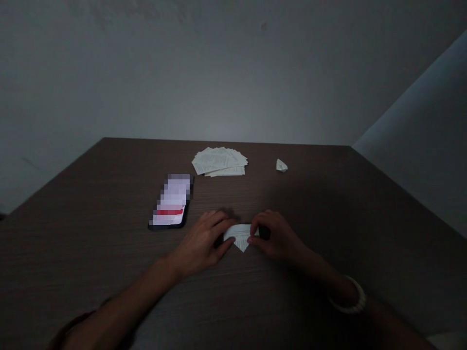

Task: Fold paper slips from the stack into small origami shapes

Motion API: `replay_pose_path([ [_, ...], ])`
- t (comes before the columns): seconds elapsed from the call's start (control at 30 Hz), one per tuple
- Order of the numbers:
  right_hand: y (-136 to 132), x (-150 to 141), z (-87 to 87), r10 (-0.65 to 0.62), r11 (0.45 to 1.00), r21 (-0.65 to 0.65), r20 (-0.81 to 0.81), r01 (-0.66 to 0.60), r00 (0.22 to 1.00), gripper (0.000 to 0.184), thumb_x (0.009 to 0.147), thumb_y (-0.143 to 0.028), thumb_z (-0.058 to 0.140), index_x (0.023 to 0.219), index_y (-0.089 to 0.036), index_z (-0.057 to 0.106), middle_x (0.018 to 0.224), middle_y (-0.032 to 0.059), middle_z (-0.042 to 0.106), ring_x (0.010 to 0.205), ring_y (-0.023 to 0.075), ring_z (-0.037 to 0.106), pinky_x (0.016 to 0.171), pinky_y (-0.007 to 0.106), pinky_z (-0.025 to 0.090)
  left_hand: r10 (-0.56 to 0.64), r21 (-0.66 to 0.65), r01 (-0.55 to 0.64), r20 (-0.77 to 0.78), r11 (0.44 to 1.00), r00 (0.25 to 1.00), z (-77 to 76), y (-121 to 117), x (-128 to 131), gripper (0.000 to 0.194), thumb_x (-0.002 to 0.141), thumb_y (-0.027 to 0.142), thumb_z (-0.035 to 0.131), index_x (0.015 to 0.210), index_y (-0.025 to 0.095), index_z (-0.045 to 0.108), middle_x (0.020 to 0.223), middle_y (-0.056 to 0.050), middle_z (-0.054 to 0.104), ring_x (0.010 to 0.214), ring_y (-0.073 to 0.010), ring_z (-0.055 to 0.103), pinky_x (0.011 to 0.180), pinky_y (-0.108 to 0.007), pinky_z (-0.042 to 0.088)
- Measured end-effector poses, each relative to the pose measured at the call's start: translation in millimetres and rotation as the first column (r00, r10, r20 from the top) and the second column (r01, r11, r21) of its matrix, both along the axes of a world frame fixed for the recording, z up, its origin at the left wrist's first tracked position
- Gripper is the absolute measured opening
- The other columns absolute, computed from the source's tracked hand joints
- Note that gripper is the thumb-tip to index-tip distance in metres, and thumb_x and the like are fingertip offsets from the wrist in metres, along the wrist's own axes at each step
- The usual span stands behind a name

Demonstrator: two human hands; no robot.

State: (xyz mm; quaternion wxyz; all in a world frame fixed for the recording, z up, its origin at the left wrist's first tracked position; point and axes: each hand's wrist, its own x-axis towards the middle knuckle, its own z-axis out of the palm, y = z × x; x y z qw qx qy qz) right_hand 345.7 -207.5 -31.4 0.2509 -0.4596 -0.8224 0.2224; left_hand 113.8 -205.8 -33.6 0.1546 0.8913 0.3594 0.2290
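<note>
A small sheet of printed paper [241,232], partly folded with a point toward me, lies on the dark wooden table [109,272]. My left hand [204,238] grips its left edge between thumb and fingers. At the right edge, my right hand [275,236] pinches the paper between thumb and forefinger. The fingers cover both ends of the sheet, so its full outline is hidden.
A phone [171,199] with a lit, blurred-out screen lies left of my hands. Farther back is a fanned pile of printed paper sheets [221,160]. A small folded piece of paper [281,166] sits to its right. A pale wall [226,73] stands behind the table.
</note>
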Motion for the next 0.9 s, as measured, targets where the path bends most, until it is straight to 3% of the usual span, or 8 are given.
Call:
replay_pose_path([
  [0.13, -0.8, -1.0, -0.4, -0.061, 0.998, 0.012, -0.077, 0.062, 0.995, 0.021, 0.071, -0.012, 0.073, 0.079, -0.020, 0.056, 0.074, -0.0018, 0.060, 0.070, 0.0155, 0.053, 0.068, 0.030, 0.037, 0.027, -0.038, -0.023, 0.109, 0.999, 0.994, 2.9, 1.1, 0.5, 0.035, 0.084, 0.022, 0.063, 0.118, 0.018, 0.055, 0.110, -0.008, 0.059, 0.102, -0.0239, 0.055, 0.089, -0.042, 0.046],
  [0.27, -1.5, -2.2, 1.2, -0.112, 0.993, 0.019, -0.172, 0.117, 0.979, 0.019, 0.072, -0.016, 0.070, 0.080, -0.021, 0.054, 0.076, -0.0004, 0.061, 0.067, 0.0153, 0.054, 0.065, 0.029, 0.040, -0.002, -0.104, 0.018, 0.156, 0.994, 0.988, 9.0, 2.8, 2.2, 0.005, 0.087, 0.021, 0.061, 0.089, 0.018, 0.063, 0.083, -0.004, 0.060, 0.083, -0.0195, 0.056, 0.076, -0.035, 0.048],
  [0.4, -2.7, -1.3, 3.7, -0.062, 0.984, 0.145, -0.275, 0.105, 0.959, 0.021, 0.074, -0.011, 0.062, 0.091, -0.022, 0.055, 0.077, 0.0005, 0.064, 0.071, 0.0167, 0.057, 0.069, 0.030, 0.043, -0.013, 0.035, 0.003, 0.285, 0.999, 0.958, 10.0, 1.9, -0.9, 0.010, 0.091, 0.017, 0.054, 0.087, 0.016, 0.063, 0.084, -0.005, 0.060, 0.080, -0.0168, 0.055, 0.071, -0.030, 0.046],
  [0.5, -2.7, 1.9, 3.3, 0.098, 0.934, 0.354, -0.111, -0.053, 0.989, 0.021, 0.079, -0.008, 0.057, 0.094, -0.023, 0.061, 0.087, 0.0024, 0.067, 0.080, 0.0184, 0.057, 0.077, 0.034, 0.043, -0.054, 0.199, 0.015, 0.193, 0.980, 0.980, 5.7, 0.8, -5.0, 0.012, 0.090, 0.015, 0.053, 0.093, 0.016, 0.064, 0.088, -0.006, 0.060, 0.081, -0.0180, 0.053, 0.071, -0.032, 0.045],
  [0.57, -2.1, 4.1, 1.3, 0.138, 0.901, 0.409, 0.045, -0.144, 0.989, 0.018, 0.083, -0.010, 0.058, 0.093, -0.024, 0.064, 0.092, 0.0027, 0.068, 0.084, 0.0199, 0.055, 0.079, 0.036, 0.042, -0.054, 0.261, 0.028, 0.090, 0.965, 0.995, 2.9, 0.7, -6.3, 0.014, 0.090, 0.014, 0.052, 0.091, 0.015, 0.065, 0.088, -0.007, 0.060, 0.082, -0.0197, 0.052, 0.072, -0.034, 0.046],
  [0.73, -0.3, 5.8, -4.6, 0.141, 0.911, 0.358, 0.191, -0.203, 0.971, 0.012, 0.086, -0.016, 0.059, 0.093, -0.022, 0.066, 0.091, 0.0031, 0.067, 0.086, 0.0203, 0.052, 0.081, 0.036, 0.043, -0.068, 0.183, 0.074, -0.040, 0.980, 0.997, 2.0, 2.3, -4.7, 0.017, 0.088, 0.014, 0.049, 0.088, 0.015, 0.065, 0.086, -0.007, 0.059, 0.082, -0.0207, 0.052, 0.073, -0.036, 0.047],
  [0.9, -0.7, 5.2, -2.8, 0.164, 0.915, 0.323, 0.248, -0.242, 0.955, 0.014, 0.089, -0.016, 0.056, 0.095, -0.021, 0.068, 0.092, 0.0044, 0.066, 0.086, 0.0200, 0.052, 0.077, 0.034, 0.045, -0.103, 0.116, 0.110, -0.065, 0.987, 0.993, 3.0, 2.8, -4.4, 0.015, 0.087, 0.020, 0.052, 0.092, 0.016, 0.066, 0.090, -0.008, 0.058, 0.086, -0.0219, 0.052, 0.074, -0.036, 0.049],
])
